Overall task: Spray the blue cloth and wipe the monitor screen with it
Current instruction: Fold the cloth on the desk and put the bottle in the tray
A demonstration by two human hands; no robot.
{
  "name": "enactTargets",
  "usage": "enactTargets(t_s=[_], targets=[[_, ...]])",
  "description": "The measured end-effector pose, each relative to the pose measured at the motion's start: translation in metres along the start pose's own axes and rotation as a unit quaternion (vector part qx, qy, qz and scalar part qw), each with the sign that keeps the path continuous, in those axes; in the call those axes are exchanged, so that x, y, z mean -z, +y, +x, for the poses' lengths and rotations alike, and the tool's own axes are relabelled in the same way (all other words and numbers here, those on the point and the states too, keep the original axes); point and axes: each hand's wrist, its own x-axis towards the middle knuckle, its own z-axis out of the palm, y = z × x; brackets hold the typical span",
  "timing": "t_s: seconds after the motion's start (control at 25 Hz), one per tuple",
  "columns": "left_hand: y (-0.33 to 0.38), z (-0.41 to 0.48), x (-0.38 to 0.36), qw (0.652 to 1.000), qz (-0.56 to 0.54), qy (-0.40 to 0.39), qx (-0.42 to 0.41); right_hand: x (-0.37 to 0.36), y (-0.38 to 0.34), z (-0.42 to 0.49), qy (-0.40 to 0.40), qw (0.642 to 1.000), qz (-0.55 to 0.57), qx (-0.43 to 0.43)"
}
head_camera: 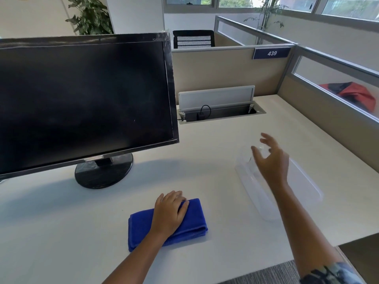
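Observation:
A folded blue cloth (194, 220) lies on the white desk (205, 144) in front of me. My left hand (169, 212) rests flat on its left half, fingers laid out, not gripping. The dark monitor (82, 103) stands at the left on a round black base (103, 171), its bezel wrapped in plastic film. My right hand (270, 160) hovers with fingers spread just beside a clear spray bottle (246, 158), which stands at the far end of a transparent tray (307, 181). The hand partly hides the bottle, and I cannot tell whether they touch.
An open cable box (221, 111) with a raised lid sits at the back of the desk. Beige partitions (225, 66) enclose the desk at the back and right. A red bag (356, 95) lies beyond the right partition. The desk's front edge runs past my right forearm.

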Motion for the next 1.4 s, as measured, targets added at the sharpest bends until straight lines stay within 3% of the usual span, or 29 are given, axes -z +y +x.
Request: enactTargets(t_s=[0.08, 0.16, 0.28, 0.36, 0.44, 0.6, 0.76, 0.88, 1.04, 1.2, 1.32, 1.4], targets=[[-0.009, -0.005, 0.012, 1.000, -0.023, -0.013, -0.004, -0.015, -0.017, -0.033, -0.066, 0.994, 0.026, 0.087], [-0.024, -0.012, 0.030, 0.998, -0.049, -0.034, 0.007, -0.034, -0.026, -0.070, -0.231, 0.964, 0.027, 0.129], [-0.050, -0.025, 0.057, 0.997, -0.029, -0.061, 0.030, -0.057, -0.033, -0.112, -0.498, 0.856, -0.072, 0.118], [-0.063, -0.032, 0.073, 0.993, -0.020, -0.099, 0.068, -0.067, -0.035, -0.122, -0.570, 0.805, -0.121, 0.112], [-0.069, -0.036, 0.083, 0.985, -0.007, -0.139, 0.101, -0.073, -0.038, -0.122, -0.591, 0.787, -0.134, 0.120], [-0.062, -0.036, 0.088, 0.976, -0.052, -0.184, 0.104, -0.069, -0.047, -0.109, -0.596, 0.791, -0.109, 0.086], [-0.040, -0.026, 0.093, 0.967, -0.179, -0.141, 0.114, -0.033, -0.042, -0.084, -0.539, 0.841, 0.032, 0.027], [-0.014, -0.008, 0.099, 0.933, -0.311, -0.124, 0.128, 0.013, -0.042, -0.059, -0.478, 0.862, 0.161, -0.055], [0.051, 0.033, 0.103, 0.878, -0.448, -0.128, 0.110, 0.073, -0.033, -0.024, -0.347, 0.903, 0.220, -0.122], [0.122, 0.076, 0.081, 0.842, -0.496, -0.186, 0.106, 0.113, 0.007, 0.015, -0.213, 0.957, 0.126, -0.154], [0.169, 0.094, 0.058, 0.851, -0.477, -0.201, 0.090, 0.124, 0.048, 0.040, -0.170, 0.971, -0.015, -0.166], [0.190, 0.102, 0.042, 0.873, -0.446, -0.190, 0.056, 0.123, 0.071, 0.050, -0.164, 0.963, -0.149, -0.155]])
